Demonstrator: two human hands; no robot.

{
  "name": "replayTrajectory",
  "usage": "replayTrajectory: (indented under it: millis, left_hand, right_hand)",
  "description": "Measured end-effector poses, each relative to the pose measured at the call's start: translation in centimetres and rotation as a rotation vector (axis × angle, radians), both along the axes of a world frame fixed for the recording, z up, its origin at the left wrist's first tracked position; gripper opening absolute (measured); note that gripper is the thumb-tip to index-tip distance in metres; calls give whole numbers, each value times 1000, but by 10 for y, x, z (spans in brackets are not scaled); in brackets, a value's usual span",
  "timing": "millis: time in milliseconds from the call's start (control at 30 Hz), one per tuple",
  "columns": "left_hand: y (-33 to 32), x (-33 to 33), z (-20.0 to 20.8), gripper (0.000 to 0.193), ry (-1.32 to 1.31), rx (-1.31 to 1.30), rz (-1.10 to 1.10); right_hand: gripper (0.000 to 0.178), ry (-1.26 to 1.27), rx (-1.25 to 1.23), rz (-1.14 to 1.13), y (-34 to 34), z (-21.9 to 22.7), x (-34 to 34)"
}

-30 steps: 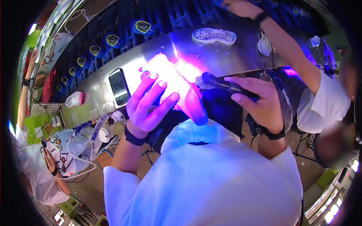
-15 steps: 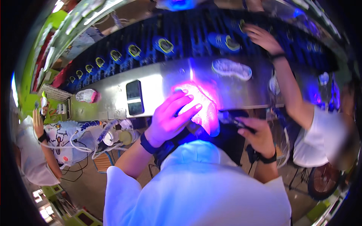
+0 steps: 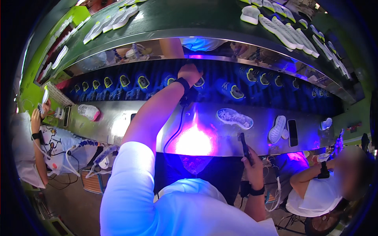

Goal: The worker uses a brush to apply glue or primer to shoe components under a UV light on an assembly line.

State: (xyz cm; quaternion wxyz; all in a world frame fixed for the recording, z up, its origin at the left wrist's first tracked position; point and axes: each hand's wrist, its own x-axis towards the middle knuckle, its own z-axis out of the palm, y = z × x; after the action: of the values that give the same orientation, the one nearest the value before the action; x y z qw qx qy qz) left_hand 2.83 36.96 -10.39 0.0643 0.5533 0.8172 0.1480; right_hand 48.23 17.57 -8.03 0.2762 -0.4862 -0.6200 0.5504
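My left hand (image 3: 189, 74) reaches far forward over the dark conveyor, beside a blue shoe (image 3: 200, 82) with a yellow-green collar. Its fingers point away and are mostly hidden, so I cannot tell whether they hold anything. Low on the right, my right hand (image 3: 254, 169) grips a small dark-handled brush (image 3: 244, 145), its head pointing up over the table's near edge. A white shoe sole (image 3: 235, 118) lies on the metal table (image 3: 260, 110) between the two hands. Bright pink-white light falls on the tabletop left of the brush.
Several blue shoes stand along the conveyor (image 3: 157, 94). More soles (image 3: 289, 33) lie on the green shelf (image 3: 197, 19) above. At right are a white sole (image 3: 277, 129) and a phone (image 3: 292, 133); a pink-edged sole (image 3: 89, 112) is at left. Co-workers sit on both sides.
My left hand has left the lit shoe in front of me and stretched forward to the conveyor. My right hand still holds the brush, slightly lower. The co-worker's arm at right has withdrawn from the conveyor.
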Motion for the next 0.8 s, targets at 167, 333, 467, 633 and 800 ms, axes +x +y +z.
replayTrajectory:
  millis: [167, 333, 467, 633, 800]
  left_hand:
    - [28, 22, -13, 44, 57, -88, 152]
    - [29, 2, -3, 44, 144, -127, 105]
    - [7, -21, 14, 49, 381, -35, 53]
    - [-46, -102, -37, 45, -63, -364, 213]
    - [-51, -82, -23, 46, 100, -297, 198]
  right_hand:
    - [50, 44, -71, -82, 1, -12, 6]
    - [46, 131, -168, -129, 23, -29, -7]
    - [49, 312, -175, -229, 42, -47, -17]
    - [48, 388, -164, -218, 54, -67, -25]
    - [46, 337, -101, -166, 47, -73, -15]
